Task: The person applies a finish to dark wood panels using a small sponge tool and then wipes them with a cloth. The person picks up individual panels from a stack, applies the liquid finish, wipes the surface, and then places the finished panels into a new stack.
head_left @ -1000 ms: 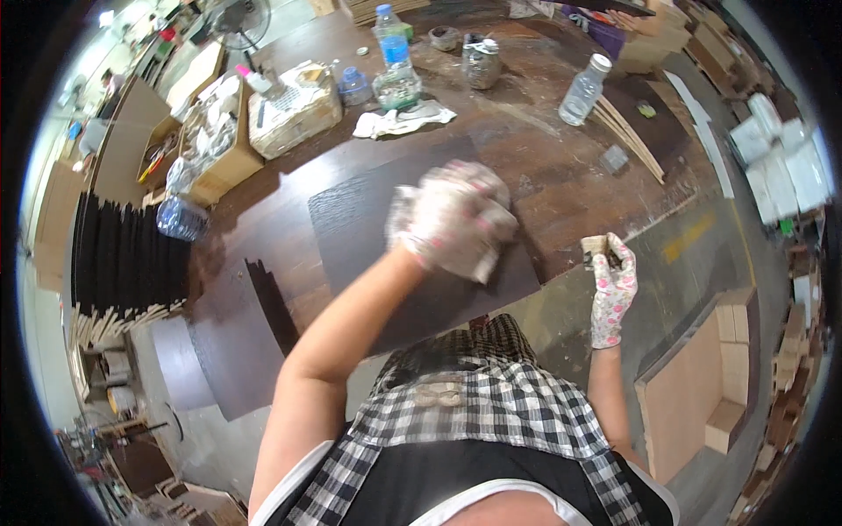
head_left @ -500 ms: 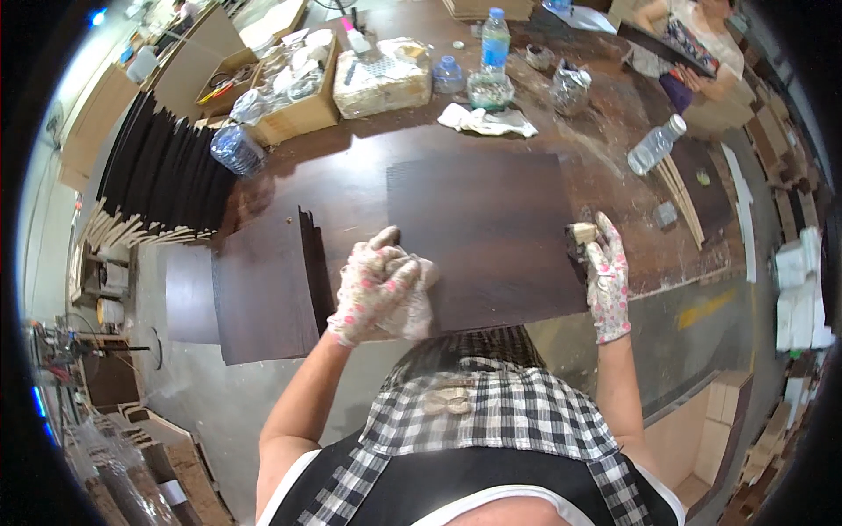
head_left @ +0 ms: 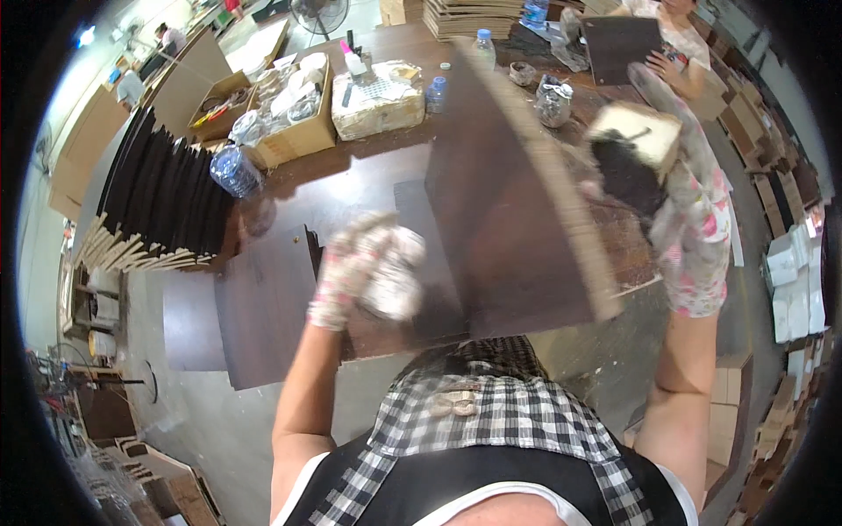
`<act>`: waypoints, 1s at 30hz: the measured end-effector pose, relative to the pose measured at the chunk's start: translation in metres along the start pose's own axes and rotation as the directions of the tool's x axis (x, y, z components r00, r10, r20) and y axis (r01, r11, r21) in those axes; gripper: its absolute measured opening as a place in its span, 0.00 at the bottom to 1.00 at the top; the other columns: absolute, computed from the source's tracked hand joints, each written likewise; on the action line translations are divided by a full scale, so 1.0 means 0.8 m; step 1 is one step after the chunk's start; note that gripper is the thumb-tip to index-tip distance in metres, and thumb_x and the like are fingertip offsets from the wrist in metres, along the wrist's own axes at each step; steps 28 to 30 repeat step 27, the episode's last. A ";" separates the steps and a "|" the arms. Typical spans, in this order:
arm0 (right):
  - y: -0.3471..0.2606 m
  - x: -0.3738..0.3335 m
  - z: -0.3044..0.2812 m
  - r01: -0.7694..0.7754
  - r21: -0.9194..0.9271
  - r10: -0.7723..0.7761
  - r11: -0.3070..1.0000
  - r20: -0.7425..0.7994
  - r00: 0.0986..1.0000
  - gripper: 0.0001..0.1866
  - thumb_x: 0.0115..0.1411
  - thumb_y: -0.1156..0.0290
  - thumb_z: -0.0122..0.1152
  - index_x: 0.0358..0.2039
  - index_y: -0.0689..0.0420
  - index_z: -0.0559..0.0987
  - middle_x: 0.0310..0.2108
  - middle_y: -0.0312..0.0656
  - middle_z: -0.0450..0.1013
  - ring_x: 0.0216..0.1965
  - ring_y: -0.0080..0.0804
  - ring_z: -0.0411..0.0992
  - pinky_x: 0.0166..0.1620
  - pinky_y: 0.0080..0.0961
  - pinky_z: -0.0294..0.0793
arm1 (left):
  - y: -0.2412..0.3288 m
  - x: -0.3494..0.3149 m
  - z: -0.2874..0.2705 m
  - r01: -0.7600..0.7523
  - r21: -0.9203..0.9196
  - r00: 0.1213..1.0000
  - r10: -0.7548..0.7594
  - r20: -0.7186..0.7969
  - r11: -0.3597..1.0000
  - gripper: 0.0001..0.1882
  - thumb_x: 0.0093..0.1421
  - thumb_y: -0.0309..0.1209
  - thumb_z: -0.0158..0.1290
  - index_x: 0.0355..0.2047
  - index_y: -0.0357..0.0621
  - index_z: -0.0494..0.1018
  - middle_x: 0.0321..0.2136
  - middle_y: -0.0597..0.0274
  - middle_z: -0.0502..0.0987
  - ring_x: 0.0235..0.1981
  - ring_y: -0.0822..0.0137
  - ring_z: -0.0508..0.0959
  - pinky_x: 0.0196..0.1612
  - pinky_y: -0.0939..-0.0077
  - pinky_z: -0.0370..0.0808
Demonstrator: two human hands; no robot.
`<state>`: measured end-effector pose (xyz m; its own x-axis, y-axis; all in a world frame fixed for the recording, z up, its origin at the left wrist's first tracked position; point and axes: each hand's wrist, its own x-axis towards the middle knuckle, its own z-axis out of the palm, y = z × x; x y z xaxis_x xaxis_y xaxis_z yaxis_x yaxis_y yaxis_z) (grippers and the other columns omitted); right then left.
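Note:
A dark brown board [head_left: 509, 202] is tilted up from the table in front of me, its pale raw edge toward the right and blurred. My left hand [head_left: 345, 273], in a white glove with pink pattern, is closed on a crumpled white cloth [head_left: 395, 280] left of the board. On the right, my right hand [head_left: 697, 237], in a matching glove, is raised and closed round a pale sponge-like block [head_left: 653, 136] with a blackened face. Whether that hand also touches the board cannot be made out. Another dark board [head_left: 430, 289] lies flat beneath the tilted one.
Dark boards [head_left: 272, 307] lie stacked at the left, with a row of upright panels [head_left: 167, 193] behind. Farther back are a cardboard box [head_left: 303, 131], a wrapped block [head_left: 377, 110] and bottles [head_left: 436, 95]. Across the table a person [head_left: 680, 53] holds a dark panel [head_left: 623, 48].
The board that lay flat is now tilted with its right edge up. My right hand has risen to the right with the block. My left hand shifts slightly left, keeping the cloth.

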<state>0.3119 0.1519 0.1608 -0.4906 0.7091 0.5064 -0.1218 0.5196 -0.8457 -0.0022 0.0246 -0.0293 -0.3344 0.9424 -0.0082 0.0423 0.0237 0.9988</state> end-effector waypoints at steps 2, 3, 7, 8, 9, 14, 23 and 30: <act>0.011 0.012 0.032 0.169 0.028 -0.169 0.985 0.013 0.985 0.41 0.62 0.49 0.62 0.67 0.64 0.63 0.68 0.52 0.60 0.66 0.39 0.63 0.67 0.37 0.67 | 0.057 0.005 -0.040 -0.122 0.040 0.982 0.127 -0.143 0.992 0.20 0.71 0.34 0.46 0.58 0.36 0.73 0.50 0.59 0.79 0.46 0.69 0.78 0.52 0.74 0.76; 0.038 0.009 0.032 0.183 0.038 -0.183 0.982 -0.003 0.983 0.41 0.62 0.50 0.63 0.67 0.64 0.63 0.68 0.50 0.60 0.65 0.36 0.64 0.63 0.32 0.72 | 0.083 0.003 -0.060 -0.200 0.125 0.954 0.222 -0.201 0.972 0.22 0.73 0.37 0.43 0.60 0.36 0.71 0.52 0.58 0.78 0.46 0.69 0.78 0.53 0.74 0.75; 0.143 -0.043 -0.024 -0.145 0.179 0.180 0.973 -0.200 0.963 0.33 0.64 0.65 0.62 0.68 0.59 0.65 0.65 0.47 0.64 0.62 0.30 0.66 0.56 0.23 0.74 | 0.142 -0.021 -0.089 -0.042 -0.075 0.967 0.022 -0.255 0.996 0.27 0.72 0.38 0.42 0.64 0.32 0.65 0.57 0.51 0.73 0.56 0.64 0.73 0.62 0.72 0.67; 0.169 -0.065 -0.031 -0.222 0.196 0.270 0.955 -0.271 0.924 0.32 0.64 0.68 0.61 0.67 0.59 0.65 0.64 0.46 0.65 0.60 0.29 0.67 0.55 0.22 0.74 | 0.132 -0.025 -0.123 -0.041 0.257 0.978 0.091 -0.186 0.966 0.29 0.68 0.37 0.49 0.65 0.31 0.64 0.57 0.50 0.73 0.58 0.63 0.72 0.63 0.73 0.65; 0.195 -0.089 -0.036 -0.293 0.223 0.355 0.930 -0.331 0.874 0.30 0.65 0.71 0.61 0.67 0.60 0.66 0.62 0.45 0.67 0.59 0.29 0.68 0.53 0.20 0.74 | 0.100 -0.033 -0.147 -0.057 0.260 0.973 0.113 -0.203 0.964 0.34 0.63 0.33 0.57 0.66 0.32 0.62 0.51 0.55 0.76 0.49 0.67 0.76 0.54 0.76 0.72; 0.313 -0.164 -0.046 -0.396 0.340 0.515 0.853 -0.425 0.744 0.25 0.68 0.78 0.55 0.65 0.59 0.68 0.58 0.42 0.70 0.55 0.28 0.71 0.57 0.26 0.72 | 0.005 -0.031 -0.081 0.219 0.027 0.954 -0.208 -0.215 0.975 0.37 0.58 0.27 0.61 0.68 0.40 0.63 0.33 0.69 0.72 0.28 0.80 0.70 0.30 0.85 0.70; 0.303 -0.005 -0.056 -0.181 -0.495 0.259 0.850 0.093 0.961 0.20 0.59 0.71 0.65 0.52 0.58 0.78 0.48 0.45 0.75 0.51 0.40 0.74 0.57 0.32 0.72 | -0.059 0.019 0.019 0.248 0.126 0.965 -0.233 -0.124 0.961 0.35 0.60 0.26 0.62 0.67 0.37 0.64 0.28 0.67 0.76 0.26 0.81 0.72 0.31 0.83 0.72; 0.323 0.035 0.005 -0.077 -0.506 0.251 0.859 0.285 0.925 0.19 0.57 0.71 0.66 0.49 0.58 0.79 0.48 0.47 0.75 0.52 0.41 0.74 0.57 0.35 0.72 | -0.048 0.015 0.022 0.269 0.244 0.954 -0.222 -0.201 0.932 0.32 0.61 0.27 0.62 0.64 0.36 0.66 0.31 0.65 0.77 0.28 0.78 0.74 0.31 0.81 0.73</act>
